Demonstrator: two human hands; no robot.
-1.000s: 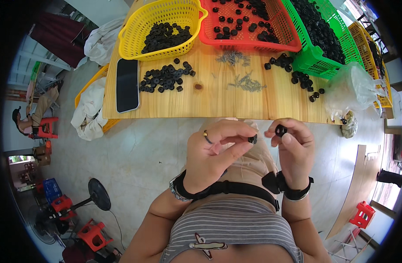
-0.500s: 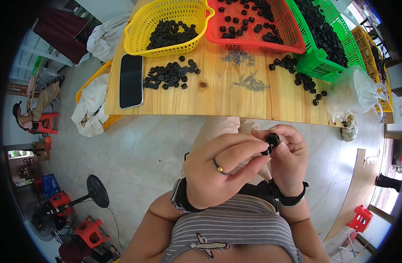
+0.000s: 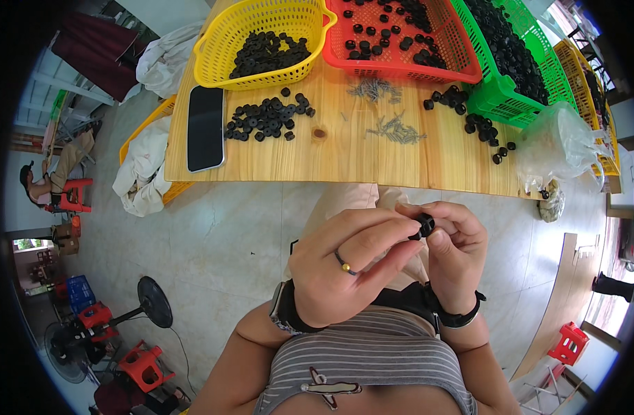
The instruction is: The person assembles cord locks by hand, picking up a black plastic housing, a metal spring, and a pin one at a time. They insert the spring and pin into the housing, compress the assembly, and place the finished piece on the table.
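In front of my lap, just off the table's near edge, both hands meet around small black round plastic parts. My left hand (image 3: 355, 266) pinches a dark piece between thumb and fingers, mostly hidden by the fingertips. A black round knob (image 3: 425, 223) sits in the pinch of my right hand (image 3: 459, 252), pressed against the left hand's piece. Whether the two are joined I cannot tell. On the wooden table (image 3: 338, 155) lie a pile of black discs (image 3: 268, 119), thin grey metal pins (image 3: 396, 130) and loose black knobs (image 3: 479, 128).
Along the table's back stand a yellow basket (image 3: 205, 66) of black discs, a red basket (image 3: 372, 69) of knobs and a green crate (image 3: 500, 111) full of black parts. A phone (image 3: 206, 131) lies left, a clear plastic bag (image 3: 555, 145) right. A fan (image 3: 154, 302) stands on the floor.
The black knob has turned between my fingers and shifted slightly left and down. My right fingers have moved a little around it; the left hand is nearly still.
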